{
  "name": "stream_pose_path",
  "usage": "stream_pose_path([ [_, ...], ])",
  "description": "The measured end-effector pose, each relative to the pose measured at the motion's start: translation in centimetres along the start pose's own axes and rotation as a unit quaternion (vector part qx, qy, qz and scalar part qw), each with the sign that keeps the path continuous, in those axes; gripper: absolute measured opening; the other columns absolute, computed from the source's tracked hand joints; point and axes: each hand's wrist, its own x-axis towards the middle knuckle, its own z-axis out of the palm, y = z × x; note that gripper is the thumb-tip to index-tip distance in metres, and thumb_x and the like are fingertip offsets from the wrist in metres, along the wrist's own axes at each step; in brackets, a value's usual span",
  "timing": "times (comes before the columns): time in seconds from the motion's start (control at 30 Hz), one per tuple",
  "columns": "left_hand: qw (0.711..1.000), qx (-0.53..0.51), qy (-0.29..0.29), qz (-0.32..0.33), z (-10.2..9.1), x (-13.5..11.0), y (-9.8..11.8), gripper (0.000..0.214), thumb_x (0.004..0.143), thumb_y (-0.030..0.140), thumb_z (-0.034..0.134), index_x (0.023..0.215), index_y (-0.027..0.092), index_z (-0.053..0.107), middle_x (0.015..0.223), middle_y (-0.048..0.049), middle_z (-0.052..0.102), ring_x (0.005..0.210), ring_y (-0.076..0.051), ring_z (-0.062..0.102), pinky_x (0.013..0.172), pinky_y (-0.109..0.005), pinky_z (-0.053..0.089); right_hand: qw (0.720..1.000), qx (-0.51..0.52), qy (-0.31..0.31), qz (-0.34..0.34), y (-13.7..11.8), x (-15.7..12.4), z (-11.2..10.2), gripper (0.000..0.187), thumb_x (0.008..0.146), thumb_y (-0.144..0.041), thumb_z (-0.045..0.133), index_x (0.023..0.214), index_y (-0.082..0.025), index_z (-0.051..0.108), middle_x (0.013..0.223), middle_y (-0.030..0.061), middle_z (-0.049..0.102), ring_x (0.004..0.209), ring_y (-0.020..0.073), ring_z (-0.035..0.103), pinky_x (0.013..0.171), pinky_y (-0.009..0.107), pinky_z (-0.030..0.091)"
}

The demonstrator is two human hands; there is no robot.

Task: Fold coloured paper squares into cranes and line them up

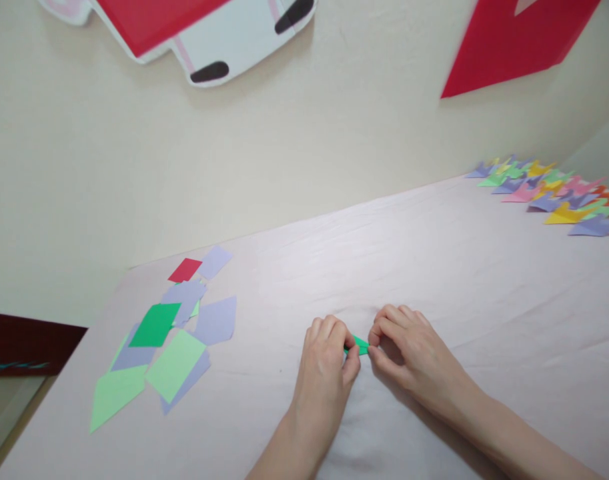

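A small folded piece of green paper lies between my two hands, just above the cloth. My left hand pinches its left part between thumb and fingers, covering much of it. At the paper's pointed right end, my right hand has its thumb and forefinger closed on the tip. The folds inside my left hand are hidden.
Loose paper squares lie to the left, among them a dark green sheet, a light green sheet and a red sheet. Rows of folded colored paper figures stand far right. A wall borders the cloth-covered table.
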Motion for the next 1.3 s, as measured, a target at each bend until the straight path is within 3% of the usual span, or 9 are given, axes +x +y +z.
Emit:
stream_pose_path([
  [0.47, 1.000, -0.008, 0.006, 0.004, 0.4, -0.1, -0.1, 0.026, 0.079, -0.002, 0.051, 0.076, 0.021, 0.041, 0.082, 0.0004, 0.051, 0.084, -0.020, 0.044, 0.073, -0.033, 0.035, 0.998, 0.030, -0.017, -0.043, 0.5, -0.4, -0.5, 0.014, 0.083, -0.010, 0.054, 0.086, -0.022, 0.059, 0.090, 0.0040, 0.061, 0.086, 0.0217, 0.054, 0.076, 0.036, 0.039],
  [1.07, 1.000, 0.011, 0.021, 0.006, 0.6, -0.2, 0.0, 0.026, 0.080, -0.002, 0.050, 0.075, 0.022, 0.039, 0.081, 0.0003, 0.051, 0.083, -0.020, 0.044, 0.073, -0.034, 0.037, 1.000, 0.025, 0.001, -0.012, 0.0, -0.3, -0.3, 0.007, 0.084, -0.015, 0.057, 0.081, -0.022, 0.059, 0.085, 0.0033, 0.063, 0.084, 0.0224, 0.055, 0.076, 0.037, 0.039],
  [1.3, 0.999, 0.044, 0.018, -0.002, 0.6, -0.2, 0.2, 0.026, 0.082, 0.001, 0.051, 0.075, 0.023, 0.039, 0.082, -0.0002, 0.052, 0.084, -0.021, 0.044, 0.073, -0.034, 0.037, 1.000, -0.026, 0.010, 0.004, -0.9, -0.2, 0.2, 0.006, 0.083, -0.019, 0.062, 0.081, -0.022, 0.058, 0.083, 0.0018, 0.061, 0.082, 0.0215, 0.053, 0.074, 0.036, 0.034],
])
